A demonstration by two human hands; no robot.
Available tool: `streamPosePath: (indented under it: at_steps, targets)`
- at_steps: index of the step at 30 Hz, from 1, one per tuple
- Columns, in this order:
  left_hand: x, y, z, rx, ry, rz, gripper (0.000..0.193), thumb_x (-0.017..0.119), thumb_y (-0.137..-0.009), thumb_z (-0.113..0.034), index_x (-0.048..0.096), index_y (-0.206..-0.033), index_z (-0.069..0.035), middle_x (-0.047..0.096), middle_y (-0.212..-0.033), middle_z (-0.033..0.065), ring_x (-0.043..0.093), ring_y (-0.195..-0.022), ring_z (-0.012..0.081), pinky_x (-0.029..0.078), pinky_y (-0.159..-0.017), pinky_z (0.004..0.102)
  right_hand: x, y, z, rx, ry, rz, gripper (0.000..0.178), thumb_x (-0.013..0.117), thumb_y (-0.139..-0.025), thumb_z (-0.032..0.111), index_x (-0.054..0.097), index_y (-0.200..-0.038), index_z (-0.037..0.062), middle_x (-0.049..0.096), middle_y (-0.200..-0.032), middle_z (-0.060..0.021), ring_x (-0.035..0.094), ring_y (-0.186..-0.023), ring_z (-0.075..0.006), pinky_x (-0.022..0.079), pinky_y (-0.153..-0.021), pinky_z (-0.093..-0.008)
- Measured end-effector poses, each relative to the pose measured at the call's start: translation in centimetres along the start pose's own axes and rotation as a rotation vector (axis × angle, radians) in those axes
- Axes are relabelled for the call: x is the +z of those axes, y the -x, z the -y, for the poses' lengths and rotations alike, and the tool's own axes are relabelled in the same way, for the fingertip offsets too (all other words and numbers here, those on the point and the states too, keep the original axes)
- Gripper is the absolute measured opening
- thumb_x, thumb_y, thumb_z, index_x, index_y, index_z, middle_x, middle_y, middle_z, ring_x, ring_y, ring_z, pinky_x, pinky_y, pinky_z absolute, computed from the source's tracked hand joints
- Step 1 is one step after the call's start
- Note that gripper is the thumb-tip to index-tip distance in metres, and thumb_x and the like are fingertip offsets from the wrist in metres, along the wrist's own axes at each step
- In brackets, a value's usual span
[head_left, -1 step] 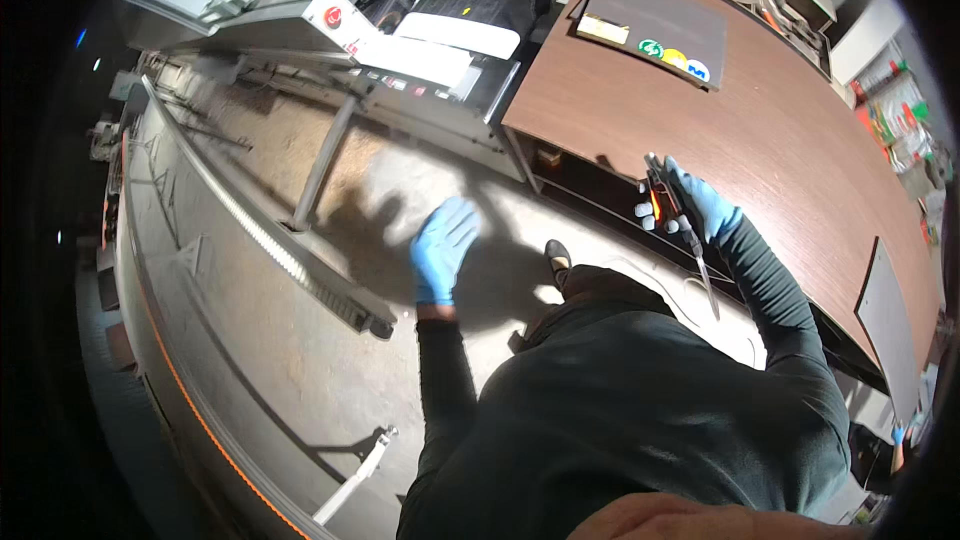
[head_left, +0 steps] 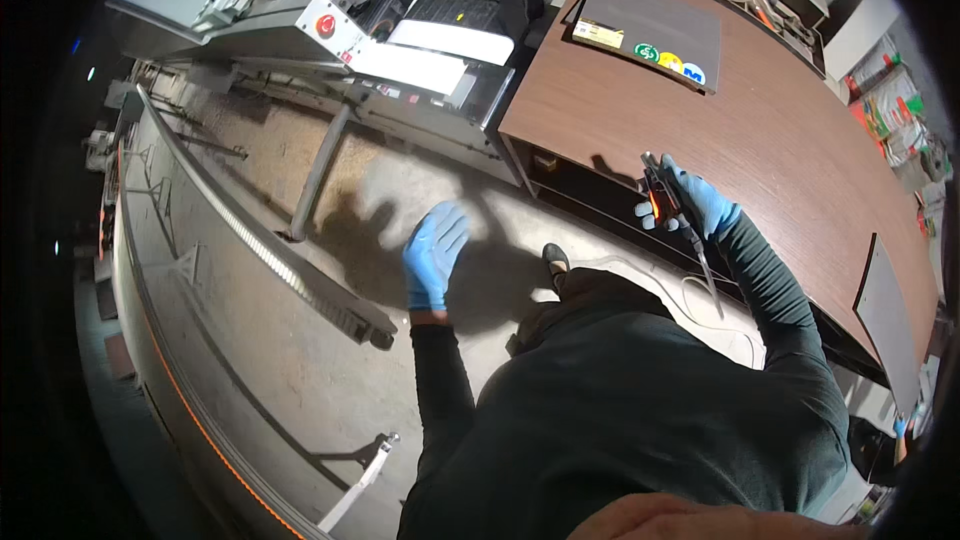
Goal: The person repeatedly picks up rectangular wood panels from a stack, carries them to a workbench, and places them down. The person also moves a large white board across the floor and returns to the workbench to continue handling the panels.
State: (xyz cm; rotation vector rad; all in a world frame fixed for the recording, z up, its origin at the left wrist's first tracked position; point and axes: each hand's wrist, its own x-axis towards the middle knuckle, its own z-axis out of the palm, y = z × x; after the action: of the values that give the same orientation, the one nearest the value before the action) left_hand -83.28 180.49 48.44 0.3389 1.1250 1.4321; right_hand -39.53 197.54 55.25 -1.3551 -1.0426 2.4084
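My left hand (head_left: pixel 436 252), in a light blue glove, hangs over the floor left of my body. Its fingers are stretched out, and nothing shows in it. Over the near edge of a brown wooden panel (head_left: pixel 660 115), my gloved right hand (head_left: pixel 700 202) is wrapped round a black and orange hand tool (head_left: pixel 662 190). A thin grey stem trails from the tool toward my body. Its exact kind is hard to make out. A smaller dark grey panel (head_left: pixel 660 20) with round stickers lies on the far part of the brown one.
Ahead on the left stands a grey machine with a red button (head_left: pixel 326 26) and a black motor (head_left: pixel 470 5). A metal rail (head_left: pixel 260 245) runs along the left. Another grey panel (head_left: pixel 888 315) lies at the right. A pale hose (head_left: pixel 690 290) is on the floor.
The whole view has shifted very slightly. My left hand is a touch farther left and lower; my right hand keeps its grip on the tool.
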Motion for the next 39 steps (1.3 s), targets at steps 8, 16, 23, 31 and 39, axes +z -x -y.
streamPosePath:
  at_steps: [8,16,23,31,39]
  targets:
    - [-0.5,-6.7,-3.8,0.113,-0.264,-0.292,0.044,0.051,-0.104,-0.021,0.056,-0.142,0.001,0.063,-0.136,0.0188,0.060,-0.126,0.0303,0.048,-0.106,0.0411,-4.7,-4.3,11.2,-0.161,0.229,-0.479,0.070,0.050,-0.100,0.065,0.053,-0.127,0.0012,0.060,-0.118,-0.0165,0.072,-0.093,-0.0296,0.061,-0.080,-0.0429]
    - [20.5,-19.6,-4.4,1.200,-1.411,0.262,0.058,0.068,-0.088,-0.027,0.059,-0.142,-0.011,0.052,-0.150,0.0207,0.045,-0.139,0.0412,0.033,-0.116,0.0517,-11.2,-5.2,19.5,0.156,0.639,-0.809,0.064,0.036,-0.104,0.061,0.052,-0.123,0.0024,0.067,-0.110,-0.0169,0.075,-0.083,-0.0222,0.063,-0.070,-0.0350]
    - [33.3,-30.7,2.4,0.920,-1.727,0.567,0.069,0.065,-0.090,-0.042,0.049,-0.152,-0.018,0.035,-0.162,0.0203,0.025,-0.151,0.0442,0.013,-0.125,0.0558,-13.9,-7.3,23.0,0.322,0.737,-0.783,0.058,0.045,-0.103,0.059,0.057,-0.119,0.0043,0.068,-0.099,-0.0095,0.072,-0.080,-0.0205,0.059,-0.072,-0.0355]
    - [32.7,-33.3,5.8,1.133,-1.610,0.545,0.057,0.070,-0.082,-0.017,0.061,-0.136,-0.005,0.035,-0.159,0.0229,0.022,-0.151,0.0485,0.011,-0.126,0.0592,-10.9,-13.5,26.8,-0.182,1.548,-0.215,0.022,0.069,-0.097,0.019,0.070,-0.115,0.0049,0.074,-0.104,-0.0108,0.068,-0.094,-0.0223,0.058,-0.087,-0.0361]
    - [32.7,-32.3,5.5,1.103,-1.577,0.528,0.062,0.073,-0.083,-0.029,0.059,-0.140,-0.011,0.041,-0.153,0.0230,0.031,-0.146,0.0468,0.017,-0.124,0.0592,-17.3,-10.8,24.3,-0.102,0.480,-0.432,0.059,0.047,-0.103,0.061,0.057,-0.118,0.0050,0.062,-0.083,-0.0074,0.063,-0.064,-0.0170,0.053,-0.058,-0.0307]
